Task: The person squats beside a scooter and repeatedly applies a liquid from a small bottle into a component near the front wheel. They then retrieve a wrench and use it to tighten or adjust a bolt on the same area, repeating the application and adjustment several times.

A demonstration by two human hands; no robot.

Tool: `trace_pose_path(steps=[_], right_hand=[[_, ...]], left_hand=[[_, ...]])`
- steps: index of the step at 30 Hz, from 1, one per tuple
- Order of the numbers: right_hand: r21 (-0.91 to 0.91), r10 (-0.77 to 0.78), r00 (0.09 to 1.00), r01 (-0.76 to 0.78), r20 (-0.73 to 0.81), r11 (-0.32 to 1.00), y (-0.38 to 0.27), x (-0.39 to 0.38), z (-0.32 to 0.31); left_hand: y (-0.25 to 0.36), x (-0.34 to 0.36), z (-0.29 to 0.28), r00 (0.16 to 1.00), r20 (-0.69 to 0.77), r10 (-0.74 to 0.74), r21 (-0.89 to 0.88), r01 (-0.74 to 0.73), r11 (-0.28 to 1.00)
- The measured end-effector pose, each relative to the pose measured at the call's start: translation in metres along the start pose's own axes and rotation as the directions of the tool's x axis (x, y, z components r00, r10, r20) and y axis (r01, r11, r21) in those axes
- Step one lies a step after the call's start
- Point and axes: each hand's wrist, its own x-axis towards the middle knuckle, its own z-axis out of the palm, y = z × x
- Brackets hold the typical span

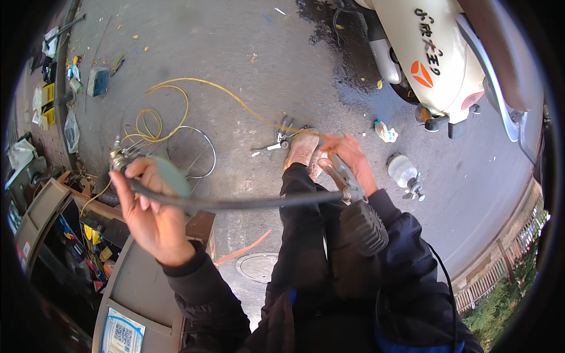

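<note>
Black rubber hose [259, 204] runs nearly level across mid-frame; the person's left hand [154, 220] grasps its metal-tipped end, centre-left, while the right hand [356, 160] grips the tyre inflator [353, 189], right of centre.

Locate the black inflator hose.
In the head view, the black inflator hose runs from the left hand, at left, to the inflator gun in the right hand.

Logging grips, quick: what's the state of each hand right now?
Left hand: closed on the hose, near its brass fitting.
Right hand: closed around the inflator.
</note>
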Motion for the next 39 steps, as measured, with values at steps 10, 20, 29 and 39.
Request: trace_pose_path(steps=[10,20,29,39], right_hand=[[0.245,0.672,0.726,-0.685,0.148,0.686,-0.021,-0.066,0.044],[0.54,0.632,0.675,-0.717,0.38,0.441,-0.02,-0.098,0.081],[0.575,0.602,0.765,-0.606,0.231,0.549,-0.013,-0.203,0.061],[0.805,0.785,0.568,-0.572,0.247,0.16,0.119,-0.225,-0.001]], left_hand=[[-0.149,-0.018,-0.173,0.867,-0.456,0.204,0.68,0.191,0.707],[-0.217,-0.038,-0.207,0.878,-0.47,-0.09,0.617,0.4,0.678],[-0.196,-0.029,-0.23,0.91,-0.355,0.215,0.746,0.137,0.652],[-0.094,0.058,-0.32,0.885,0.103,0.454,0.963,0.025,-0.268]])
